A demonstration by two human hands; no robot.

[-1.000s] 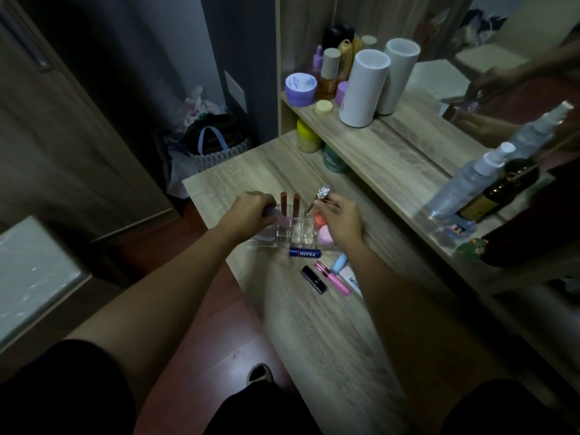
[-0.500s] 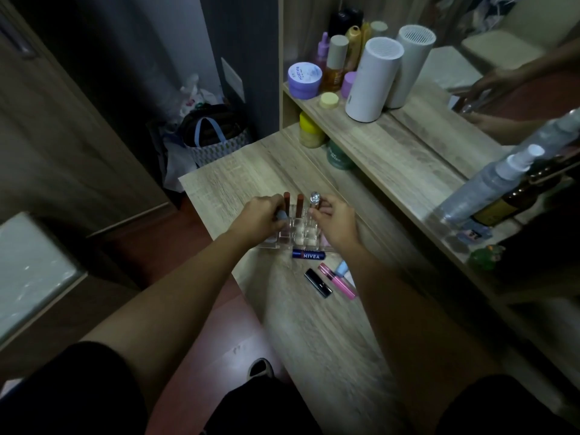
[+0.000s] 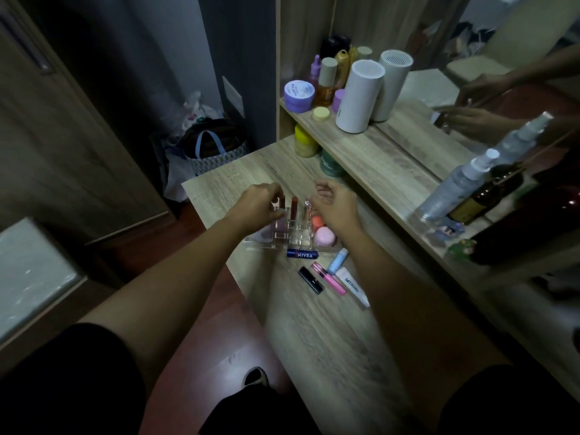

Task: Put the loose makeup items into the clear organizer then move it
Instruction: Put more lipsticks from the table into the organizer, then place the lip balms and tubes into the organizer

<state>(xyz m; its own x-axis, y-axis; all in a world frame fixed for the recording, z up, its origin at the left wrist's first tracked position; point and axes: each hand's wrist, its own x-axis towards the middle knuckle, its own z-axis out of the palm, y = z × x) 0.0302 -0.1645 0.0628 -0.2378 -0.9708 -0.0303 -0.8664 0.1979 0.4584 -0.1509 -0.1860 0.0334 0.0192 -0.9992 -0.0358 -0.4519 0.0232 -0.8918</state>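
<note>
Clear organizer point(image 3: 282, 237) is sitting on the desk point(image 3: 314, 334), under and between both hands. Left hand point(image 3: 259, 204) is hovering over the organizer's left-rear corner, fingertips curled down beside the two brown-red lipsticks point(image 3: 288, 206) standing upright in its slots. Whether the fingers are pinching anything, cannot tell. Right hand point(image 3: 337, 204) is over the organizer's right side, fingers loosely curled and apart, gripping nothing visible. A silver-capped tube point(image 3: 307, 206) is standing in a slot just left of the right hand. Pink round compact point(image 3: 324, 237) and an orange item point(image 3: 317, 220) are lying at the organizer's right end, below the right wrist.

Loose items are lying on the desk in front of the organizer, nearer the person: blue Nivea stick point(image 3: 303, 254) touching the organizer's front edge, black lipstick point(image 3: 310, 280), pink tube point(image 3: 329, 277), light blue tube point(image 3: 338, 261), white tube point(image 3: 353, 287).

Versus half a second back: the right hand was pinching the silver-capped tube at the organizer; now the tube is in its slot and the hand is lifting clear. Left hand is staying at the left-rear corner.

Both forearms are reaching forward and converging on the organizer, wrists bent down.
</note>
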